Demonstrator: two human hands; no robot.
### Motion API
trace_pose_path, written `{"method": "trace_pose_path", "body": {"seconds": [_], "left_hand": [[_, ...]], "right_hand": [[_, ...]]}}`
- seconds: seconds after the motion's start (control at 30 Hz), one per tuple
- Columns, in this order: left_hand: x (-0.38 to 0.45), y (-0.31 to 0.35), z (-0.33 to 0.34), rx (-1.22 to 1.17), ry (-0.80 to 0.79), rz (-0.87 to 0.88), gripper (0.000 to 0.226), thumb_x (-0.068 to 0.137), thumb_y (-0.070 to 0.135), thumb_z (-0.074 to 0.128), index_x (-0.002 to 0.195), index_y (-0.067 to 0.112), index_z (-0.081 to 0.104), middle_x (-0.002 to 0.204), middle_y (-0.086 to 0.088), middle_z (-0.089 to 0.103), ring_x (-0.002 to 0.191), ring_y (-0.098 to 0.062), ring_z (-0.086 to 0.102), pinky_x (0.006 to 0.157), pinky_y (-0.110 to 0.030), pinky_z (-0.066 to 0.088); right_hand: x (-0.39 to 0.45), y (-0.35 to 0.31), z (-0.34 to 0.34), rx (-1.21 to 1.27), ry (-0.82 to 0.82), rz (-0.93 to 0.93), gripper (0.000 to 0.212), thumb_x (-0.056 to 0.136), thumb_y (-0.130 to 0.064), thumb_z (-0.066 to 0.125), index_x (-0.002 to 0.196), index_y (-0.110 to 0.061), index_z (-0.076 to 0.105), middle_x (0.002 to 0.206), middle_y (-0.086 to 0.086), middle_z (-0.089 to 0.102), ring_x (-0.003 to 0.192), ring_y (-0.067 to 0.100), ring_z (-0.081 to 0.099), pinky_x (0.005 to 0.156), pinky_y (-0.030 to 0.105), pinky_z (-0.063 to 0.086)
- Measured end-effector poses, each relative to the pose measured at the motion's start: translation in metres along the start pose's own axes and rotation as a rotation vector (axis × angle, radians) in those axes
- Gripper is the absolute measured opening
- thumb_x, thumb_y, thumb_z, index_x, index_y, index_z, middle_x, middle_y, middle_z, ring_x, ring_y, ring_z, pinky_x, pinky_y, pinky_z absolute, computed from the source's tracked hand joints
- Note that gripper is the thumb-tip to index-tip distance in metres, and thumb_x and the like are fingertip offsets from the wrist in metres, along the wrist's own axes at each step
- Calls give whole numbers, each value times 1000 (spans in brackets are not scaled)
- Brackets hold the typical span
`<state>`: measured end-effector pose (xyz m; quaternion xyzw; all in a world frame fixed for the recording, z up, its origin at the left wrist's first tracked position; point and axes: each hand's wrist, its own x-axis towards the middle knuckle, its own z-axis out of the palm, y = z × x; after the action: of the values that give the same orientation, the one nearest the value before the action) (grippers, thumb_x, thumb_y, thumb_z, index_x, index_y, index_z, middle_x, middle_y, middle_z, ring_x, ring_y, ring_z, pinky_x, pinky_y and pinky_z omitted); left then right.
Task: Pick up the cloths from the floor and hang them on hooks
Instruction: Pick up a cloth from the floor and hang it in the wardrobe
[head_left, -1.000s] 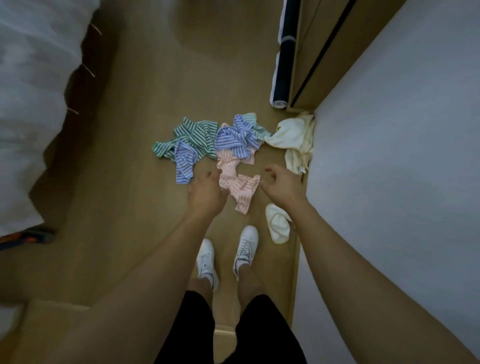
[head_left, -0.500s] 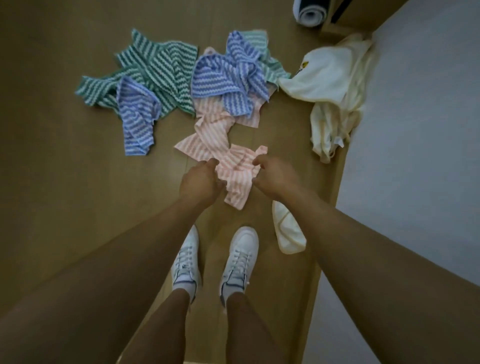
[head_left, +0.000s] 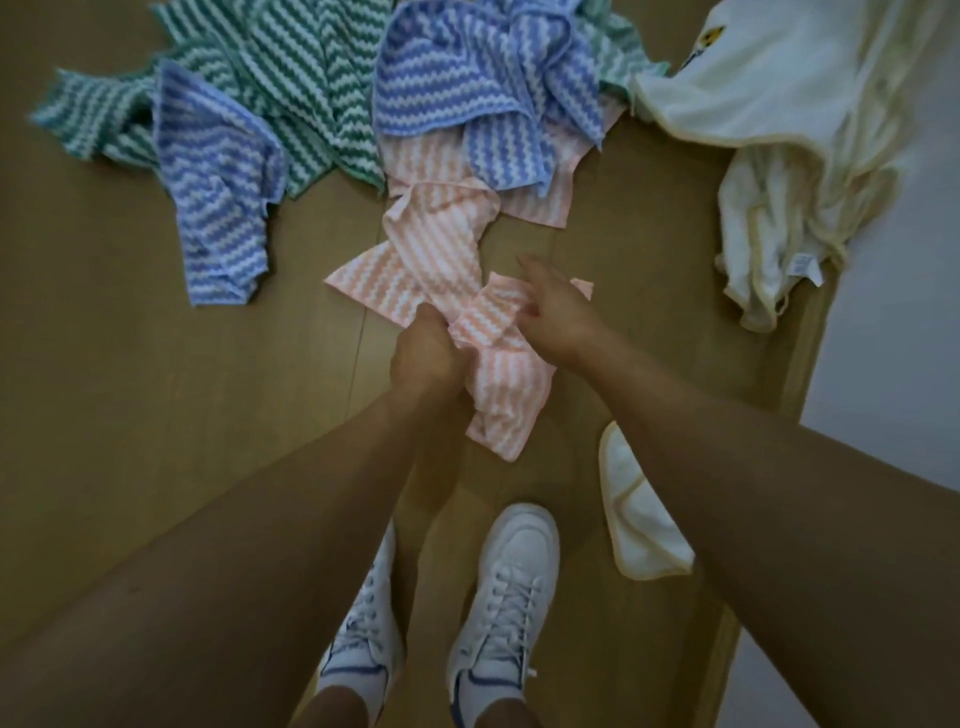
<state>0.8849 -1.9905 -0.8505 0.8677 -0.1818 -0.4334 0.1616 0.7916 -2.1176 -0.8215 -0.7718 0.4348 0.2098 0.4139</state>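
The wooden floor (head_left: 130, 415) carries everything here, and I go from the big pieces to the small ones; the cream towel (head_left: 779, 104) lies crumpled against the white wall (head_left: 909, 312) at the right; the green striped cloth (head_left: 291, 73) spreads at the top, with one blue striped cloth (head_left: 218, 208) lying over its left part and a second blue striped cloth (head_left: 467, 88) bunched to its right; the pink striped cloth (head_left: 441, 249) lies nearest to the person, its far end tucked under that second blue one; a small cream cloth (head_left: 644, 530) lies folded near the white shoes (head_left: 509, 597).

The left hand (head_left: 423, 353) is closed as a fist around a gathered fold of the pink cloth; the right hand (head_left: 556, 317) rests on the same cloth with its fingers partly spread, and whether it pinches the fabric I cannot tell.

To do this step well, I think the person should gather the cloth toward one corner or edge and lift it slowly, so the blue cloth on top slides off and is not dragged along; a free corner will be easier to put on a hook.

No basket or box is in view, and no hooks either.
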Motion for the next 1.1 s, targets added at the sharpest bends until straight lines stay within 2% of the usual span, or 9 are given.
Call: {"method": "trace_pose_path", "body": {"seconds": [0.13, 0.23, 0.3, 0.4, 0.5, 0.63, 0.77, 0.97, 1.1], "left_hand": [[0, 4, -5, -63, -14, -21, 15, 80, 12, 60, 94, 14, 62, 91, -6, 66, 87, -26, 64, 75, -40, 56], [-9, 12, -18, -87, -13, 58, 7, 78, 9, 57, 75, 15, 59, 74, -3, 62, 77, -27, 64, 64, -36, 51], [-22, 21, -32, -123, -3, 113, 4, 78, 10, 60, 74, 10, 58, 70, -4, 61, 71, -25, 61, 62, -36, 48], [-51, 43, -60, -153, 26, 175, 9, 80, 13, 64, 77, 6, 58, 70, -4, 60, 68, -21, 56, 60, -36, 43], [-88, 79, -96, -182, 25, 229, 10, 81, 13, 64, 77, 10, 56, 69, -1, 57, 71, -20, 55, 63, -33, 41], [-146, 140, -156, -93, 70, 346, 15, 83, 21, 65, 78, 9, 56, 74, -8, 61, 77, -31, 58, 66, -40, 43], [-208, 210, -229, 93, 116, 487, 17, 82, 26, 61, 78, 9, 60, 74, -8, 62, 77, -29, 59, 60, -34, 30], [-301, 301, -348, 111, 132, 652, 13, 76, 13, 66, 86, 12, 74, 83, -9, 72, 85, -27, 66, 74, -36, 50], [-359, 346, -420, 186, 139, 773, 17, 80, 11, 63, 92, 10, 76, 89, -12, 73, 88, -31, 67, 76, -39, 53]], "right_hand": [[12, -4, -1, 30, -74, 5, 70, 89, 0, 52, 152, -13, 25, 148, 12, 41, 130, 28, 46, 106, 29, 36], [3, -9, -8, 71, 0, 43, 53, 85, -1, 60, 135, -13, 51, 121, 13, 61, 107, 26, 58, 97, 38, 47], [-14, -16, -19, 35, 91, 61, 36, 82, -6, 64, 116, -14, 65, 111, 10, 66, 104, 25, 60, 88, 33, 48], [-51, -34, -47, 22, 187, 20, 7, 84, -16, 67, 90, -16, 70, 92, 5, 66, 93, 24, 60, 66, 27, 38], [-98, -56, -90, 104, 274, -44, 32, 86, -21, 66, 60, -17, 48, 61, -2, 47, 67, 18, 49, 52, 29, 23], [-170, -97, -162, 162, 374, -113, 28, 86, -21, 67, 64, -8, 56, 58, 2, 49, 58, 14, 45, 50, 24, 24], [-250, -152, -241, 221, 474, -179, 9, 86, -18, 66, 87, -14, 75, 79, 1, 71, 75, 13, 62, 63, 21, 37], [-372, -233, -344, 210, 631, -194, 15, 88, -19, 64, 93, -13, 77, 93, 2, 73, 89, 17, 64, 82, 34, 48], [-441, -280, -395, 209, 727, -209, 12, 88, -14, 64, 89, -11, 76, 83, -1, 70, 71, 4, 56, 64, 8, 38]]}}
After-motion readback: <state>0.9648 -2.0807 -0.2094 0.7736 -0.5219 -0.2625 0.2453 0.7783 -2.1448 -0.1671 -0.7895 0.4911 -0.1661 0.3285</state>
